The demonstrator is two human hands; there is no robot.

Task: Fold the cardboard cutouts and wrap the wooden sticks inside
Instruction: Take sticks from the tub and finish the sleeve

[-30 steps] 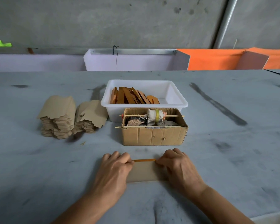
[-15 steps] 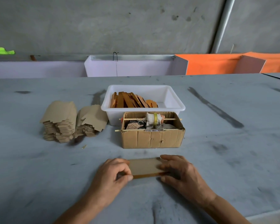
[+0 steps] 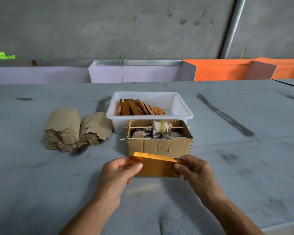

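The spare cutouts (image 3: 63, 128) lie in stacks on the surface (image 3: 41, 175), far left. The left hand (image 3: 117, 173) pinches one end of the folded wrap (image 3: 157, 167), held above the surface, and the right hand (image 3: 196, 172) pinches the other end. If either pinch loosens, I think the fold can spring open and the stick inside, hidden now, may slide out.

Cutout stacks (image 3: 71, 129) left of tub (image 3: 182, 106)
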